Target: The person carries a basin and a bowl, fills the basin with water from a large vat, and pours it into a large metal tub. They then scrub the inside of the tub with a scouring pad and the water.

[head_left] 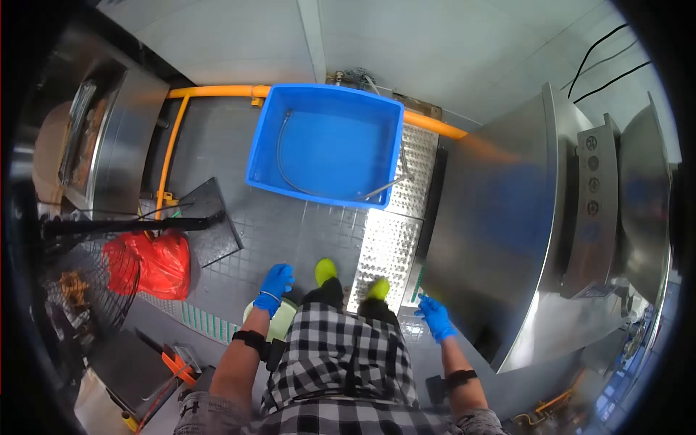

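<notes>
While the left hand [275,290], in a blue glove, hangs just below and left of the frame's centre, the pale green basin [282,320] lies directly beneath and beside it, partly covered by the left wrist and the checkered clothing [348,355]. The fingers of this hand are curled, but whether they close on anything cannot be told; touch with the basin's rim is also unclear.

The right hand [436,319], gloved alike, is right of centre in the lower half, its fingers bent and somewhat apart. It is near the lower left edge of the large steel cabinet [493,217], and well apart from the basin.

The blue tub [333,145] stands at upper centre, beyond both hands, in front of the orange pipe [217,91]. A thin hose [280,156] curves down inside its left part and along the near side; its path at the right rim is hard to follow. Whether the tub holds water cannot be told.

At left, a red plastic bag [156,264] is partly hidden behind a dark wire guard [90,279], and its contents are out of sight. The dark round border cuts off the equipment at both sides, and the far right edge is blurred.
</notes>
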Available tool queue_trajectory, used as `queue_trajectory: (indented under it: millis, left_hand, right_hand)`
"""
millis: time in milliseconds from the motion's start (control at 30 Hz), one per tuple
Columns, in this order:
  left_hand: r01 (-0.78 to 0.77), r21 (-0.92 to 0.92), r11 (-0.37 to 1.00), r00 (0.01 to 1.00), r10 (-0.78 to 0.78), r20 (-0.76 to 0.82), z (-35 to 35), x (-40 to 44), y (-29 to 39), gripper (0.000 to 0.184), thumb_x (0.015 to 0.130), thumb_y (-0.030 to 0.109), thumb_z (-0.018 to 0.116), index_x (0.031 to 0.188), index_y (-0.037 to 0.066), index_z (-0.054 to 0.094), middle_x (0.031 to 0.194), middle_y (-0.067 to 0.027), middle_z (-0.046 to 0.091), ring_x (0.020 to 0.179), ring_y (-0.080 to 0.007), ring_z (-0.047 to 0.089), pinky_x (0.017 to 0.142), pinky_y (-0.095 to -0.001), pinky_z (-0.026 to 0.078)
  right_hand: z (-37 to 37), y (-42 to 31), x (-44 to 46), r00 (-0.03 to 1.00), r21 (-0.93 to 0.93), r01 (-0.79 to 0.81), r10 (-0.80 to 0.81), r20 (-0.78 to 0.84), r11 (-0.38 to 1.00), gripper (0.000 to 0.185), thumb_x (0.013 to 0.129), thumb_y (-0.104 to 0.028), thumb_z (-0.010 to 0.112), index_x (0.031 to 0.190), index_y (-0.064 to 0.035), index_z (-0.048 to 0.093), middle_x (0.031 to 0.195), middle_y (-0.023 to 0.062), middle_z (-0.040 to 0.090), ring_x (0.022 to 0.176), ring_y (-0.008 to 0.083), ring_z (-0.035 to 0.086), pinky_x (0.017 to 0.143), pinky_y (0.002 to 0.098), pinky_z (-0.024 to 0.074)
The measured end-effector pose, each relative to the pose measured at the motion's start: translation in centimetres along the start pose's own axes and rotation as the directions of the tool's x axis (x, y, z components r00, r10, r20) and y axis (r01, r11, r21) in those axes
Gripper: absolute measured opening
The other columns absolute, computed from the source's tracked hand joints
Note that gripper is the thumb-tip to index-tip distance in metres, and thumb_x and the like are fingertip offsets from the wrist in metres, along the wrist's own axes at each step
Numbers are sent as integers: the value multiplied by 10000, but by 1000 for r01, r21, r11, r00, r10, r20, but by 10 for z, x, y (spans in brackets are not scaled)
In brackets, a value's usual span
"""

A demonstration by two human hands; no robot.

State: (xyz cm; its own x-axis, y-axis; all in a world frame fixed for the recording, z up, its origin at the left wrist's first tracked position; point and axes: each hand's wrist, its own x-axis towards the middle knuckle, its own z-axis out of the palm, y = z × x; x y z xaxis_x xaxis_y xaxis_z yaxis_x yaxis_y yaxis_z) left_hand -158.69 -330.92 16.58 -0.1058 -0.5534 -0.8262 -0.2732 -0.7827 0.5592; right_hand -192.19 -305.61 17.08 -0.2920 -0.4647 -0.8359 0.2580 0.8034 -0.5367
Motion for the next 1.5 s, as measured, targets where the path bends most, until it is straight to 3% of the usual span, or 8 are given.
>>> queue_trajectory:
  millis: [333,400,633,833,967,1167,1433,1500]
  left_hand:
    - [24,86,996,970,-3,-242,3,73,2,289,768,300,520,974,102,479,851,-44,533,708,-155,537,512,-264,413]
    - [80,34,996,966,-69,-249,-2,84,5,305,761,314,531,968,97,475,814,-41,528,685,-154,536,484,-263,403]
    - [168,18,986,951,-157,-266,-6,163,8,300,746,317,552,940,101,476,769,-33,511,632,-150,525,421,-265,379]
    - [322,194,927,926,-267,-267,-8,229,39,510,716,383,568,1114,123,383,889,-76,510,660,-178,532,440,-305,399]
    - [502,-114,857,792,-508,-338,-4,271,49,737,651,497,578,1229,170,258,1053,-99,468,807,-245,516,517,-427,423]
    - [127,-62,990,824,-140,-549,-1,292,-2,569,765,261,536,1217,46,265,1066,-100,461,861,-181,500,614,-296,450]
    - [415,-139,899,759,-426,-493,11,261,53,613,810,321,476,1249,25,167,1136,-115,410,994,-189,426,764,-321,404]
    - [204,48,978,871,-159,-464,-35,266,-31,637,805,336,479,1249,23,146,1187,-121,351,1028,-212,406,713,-336,434]
  right_hand:
    - [-50,-113,132,980,-224,196,-182,85,955,328,780,-141,519,1096,-58,487,795,50,551,711,150,527,684,262,424]
    - [-46,-167,151,868,-482,487,-466,173,728,342,751,-125,534,1088,-83,494,902,105,538,820,208,521,748,286,414]
    - [-23,-301,258,721,-687,619,-622,306,380,347,730,-116,542,1075,-105,498,1057,181,471,997,306,446,853,339,364]
    - [18,-394,383,679,-792,581,-648,344,189,409,728,-148,540,1125,-110,451,1192,208,352,1080,333,380,899,362,323]
    - [42,-442,479,675,-810,569,-645,358,145,431,727,-213,540,1135,-115,445,1223,212,312,1087,342,370,903,372,320]
    - [71,-488,609,715,-825,546,-595,368,146,419,727,-267,535,1113,-116,473,1226,218,303,1088,345,367,901,372,325]
    - [62,-493,715,865,-927,368,-340,369,-70,435,705,-138,445,1139,-151,460,1289,173,227,1137,321,319,932,363,295]
    - [63,-493,737,841,-911,395,-355,409,-115,422,704,-137,444,1126,-136,468,1281,165,246,1127,321,330,926,361,300]
